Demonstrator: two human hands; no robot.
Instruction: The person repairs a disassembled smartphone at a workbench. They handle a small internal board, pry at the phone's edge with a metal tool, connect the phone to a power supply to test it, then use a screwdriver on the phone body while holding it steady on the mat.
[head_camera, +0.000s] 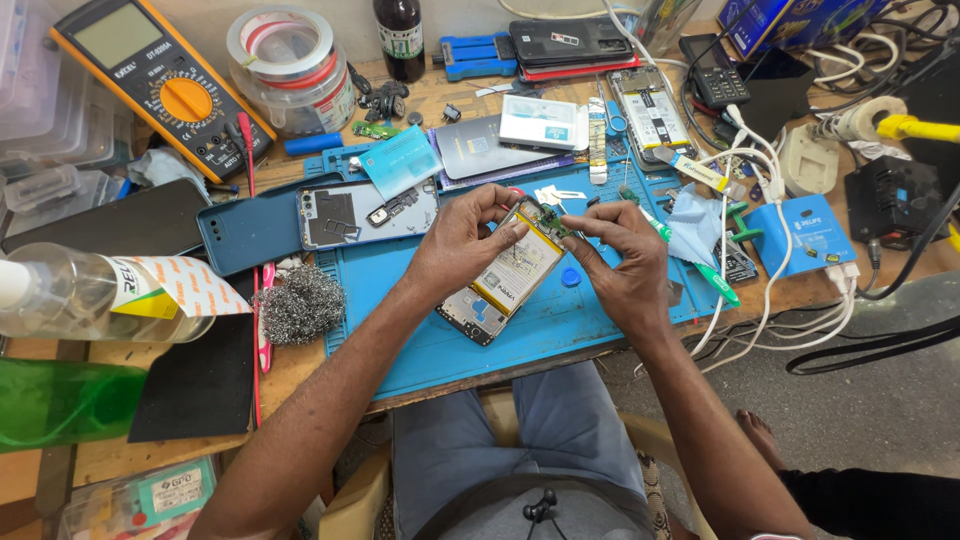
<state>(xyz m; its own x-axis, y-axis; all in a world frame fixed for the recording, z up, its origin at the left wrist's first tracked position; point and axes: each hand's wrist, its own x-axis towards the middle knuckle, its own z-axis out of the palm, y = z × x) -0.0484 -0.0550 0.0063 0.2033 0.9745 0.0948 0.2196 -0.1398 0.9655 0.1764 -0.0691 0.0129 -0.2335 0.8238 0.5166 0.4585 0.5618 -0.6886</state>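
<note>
Head camera looks steeply down, close over the workbench (300, 375).

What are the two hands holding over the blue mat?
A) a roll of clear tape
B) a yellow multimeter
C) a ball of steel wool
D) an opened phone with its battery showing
D: the left hand and right hand hold the opened phone, battery exposed, above the blue mat.

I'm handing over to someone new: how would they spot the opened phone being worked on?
Start at the blue work mat in the middle of the bench. Above its centre, the left hand and right hand hold the opened phone tilted between them. Unlike the grey back cover lying flat at the mat's upper left, it shows a pale yellow battery.
</note>
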